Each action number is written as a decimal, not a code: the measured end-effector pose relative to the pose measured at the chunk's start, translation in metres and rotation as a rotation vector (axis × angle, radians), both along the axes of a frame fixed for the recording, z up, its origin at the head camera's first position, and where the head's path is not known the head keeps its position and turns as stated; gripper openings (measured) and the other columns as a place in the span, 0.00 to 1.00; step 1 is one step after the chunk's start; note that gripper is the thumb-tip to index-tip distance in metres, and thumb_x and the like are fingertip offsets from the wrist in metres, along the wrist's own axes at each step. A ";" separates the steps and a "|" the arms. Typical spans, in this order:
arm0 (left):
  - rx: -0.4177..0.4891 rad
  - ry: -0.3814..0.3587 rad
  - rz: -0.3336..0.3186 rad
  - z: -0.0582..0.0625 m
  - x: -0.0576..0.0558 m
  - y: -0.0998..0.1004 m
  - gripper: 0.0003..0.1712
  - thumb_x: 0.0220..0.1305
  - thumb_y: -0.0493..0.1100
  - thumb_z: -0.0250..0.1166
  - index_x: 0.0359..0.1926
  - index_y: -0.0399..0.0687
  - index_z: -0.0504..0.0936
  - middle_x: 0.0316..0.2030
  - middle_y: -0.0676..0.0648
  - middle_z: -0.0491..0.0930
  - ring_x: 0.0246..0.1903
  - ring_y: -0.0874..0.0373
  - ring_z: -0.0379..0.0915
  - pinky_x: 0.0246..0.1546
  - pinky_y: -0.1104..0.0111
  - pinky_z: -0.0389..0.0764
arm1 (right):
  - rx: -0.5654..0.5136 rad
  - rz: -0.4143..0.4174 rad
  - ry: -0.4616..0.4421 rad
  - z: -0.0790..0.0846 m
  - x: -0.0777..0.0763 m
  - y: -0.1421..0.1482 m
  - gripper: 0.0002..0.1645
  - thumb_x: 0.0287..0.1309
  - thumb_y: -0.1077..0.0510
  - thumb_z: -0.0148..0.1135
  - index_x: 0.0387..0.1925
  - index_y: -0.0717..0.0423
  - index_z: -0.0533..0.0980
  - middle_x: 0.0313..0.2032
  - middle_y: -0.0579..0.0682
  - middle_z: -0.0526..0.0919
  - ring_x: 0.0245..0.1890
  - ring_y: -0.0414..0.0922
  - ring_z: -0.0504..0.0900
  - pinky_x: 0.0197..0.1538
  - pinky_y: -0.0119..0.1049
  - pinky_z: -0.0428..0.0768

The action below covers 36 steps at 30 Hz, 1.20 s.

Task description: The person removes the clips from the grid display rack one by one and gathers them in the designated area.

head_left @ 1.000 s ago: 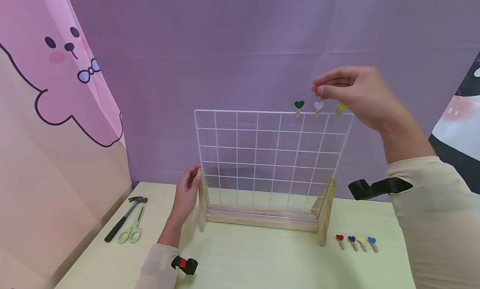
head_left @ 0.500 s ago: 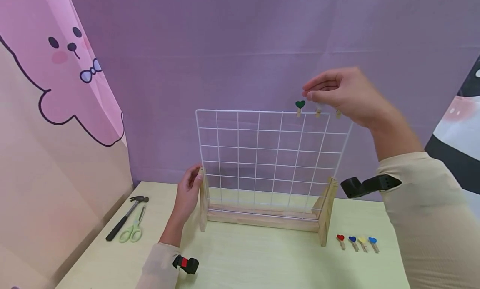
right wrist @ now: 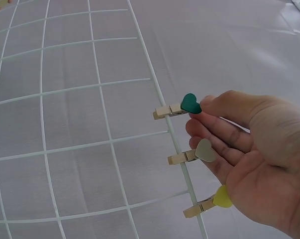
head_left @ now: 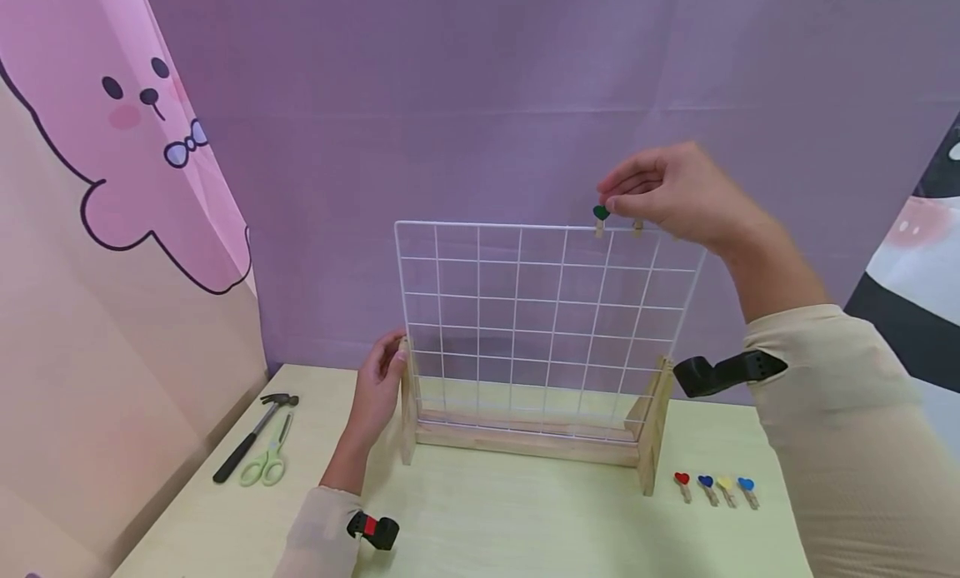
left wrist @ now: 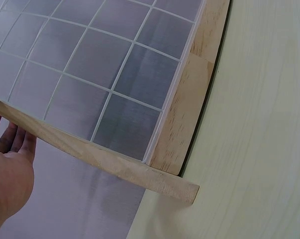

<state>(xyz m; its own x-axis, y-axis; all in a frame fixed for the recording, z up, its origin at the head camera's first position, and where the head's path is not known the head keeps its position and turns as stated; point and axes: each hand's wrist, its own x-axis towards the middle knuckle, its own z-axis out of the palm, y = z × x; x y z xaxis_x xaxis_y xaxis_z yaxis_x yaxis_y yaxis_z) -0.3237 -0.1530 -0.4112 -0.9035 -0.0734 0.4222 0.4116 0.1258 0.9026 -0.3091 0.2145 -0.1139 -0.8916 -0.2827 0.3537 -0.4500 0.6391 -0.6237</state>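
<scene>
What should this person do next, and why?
Probably squeeze the green-heart clip to open it: the right hand is at its heart, the clip sits on the top edge of the white grid, and the left hand grips the wooden stand.

Head view faces forward and down; closer wrist views share the grid (head_left: 516, 299).

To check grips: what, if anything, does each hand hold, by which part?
Left hand holds the left wooden upright near its top; right hand is at a clip's green heart; pinching unclear.
</scene>
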 end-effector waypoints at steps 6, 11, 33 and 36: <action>-0.002 -0.007 0.002 -0.001 0.000 -0.001 0.23 0.80 0.39 0.54 0.71 0.44 0.70 0.64 0.39 0.75 0.57 0.64 0.71 0.56 0.84 0.72 | 0.034 -0.008 -0.008 -0.001 0.000 -0.002 0.19 0.68 0.56 0.67 0.55 0.63 0.81 0.39 0.39 0.89 0.38 0.33 0.85 0.40 0.25 0.81; -0.006 -0.003 0.004 -0.001 -0.001 -0.001 0.23 0.80 0.39 0.54 0.71 0.44 0.70 0.63 0.39 0.76 0.56 0.63 0.71 0.56 0.84 0.72 | 0.059 -0.019 0.007 -0.001 0.000 -0.005 0.18 0.67 0.57 0.67 0.54 0.63 0.82 0.39 0.41 0.89 0.36 0.33 0.85 0.38 0.27 0.81; -0.019 -0.005 0.014 -0.003 -0.001 0.000 0.22 0.80 0.39 0.54 0.71 0.44 0.71 0.64 0.39 0.76 0.59 0.57 0.71 0.57 0.85 0.71 | -0.002 -0.112 0.060 -0.006 -0.001 -0.004 0.15 0.65 0.56 0.69 0.49 0.60 0.85 0.33 0.37 0.90 0.35 0.32 0.84 0.38 0.26 0.79; -0.021 -0.007 0.018 -0.004 -0.002 -0.002 0.22 0.80 0.39 0.54 0.70 0.45 0.71 0.64 0.39 0.76 0.59 0.57 0.71 0.57 0.85 0.71 | -0.018 -0.118 0.040 -0.005 0.000 -0.002 0.17 0.65 0.53 0.69 0.51 0.57 0.85 0.34 0.34 0.89 0.38 0.33 0.84 0.41 0.25 0.78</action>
<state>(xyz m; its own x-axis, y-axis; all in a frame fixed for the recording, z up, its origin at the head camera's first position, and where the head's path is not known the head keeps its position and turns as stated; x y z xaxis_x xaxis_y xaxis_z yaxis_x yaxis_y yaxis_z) -0.3256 -0.1546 -0.4153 -0.9051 -0.0804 0.4175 0.4028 0.1520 0.9026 -0.3088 0.2121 -0.1184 -0.9035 -0.1700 0.3934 -0.3971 0.6775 -0.6191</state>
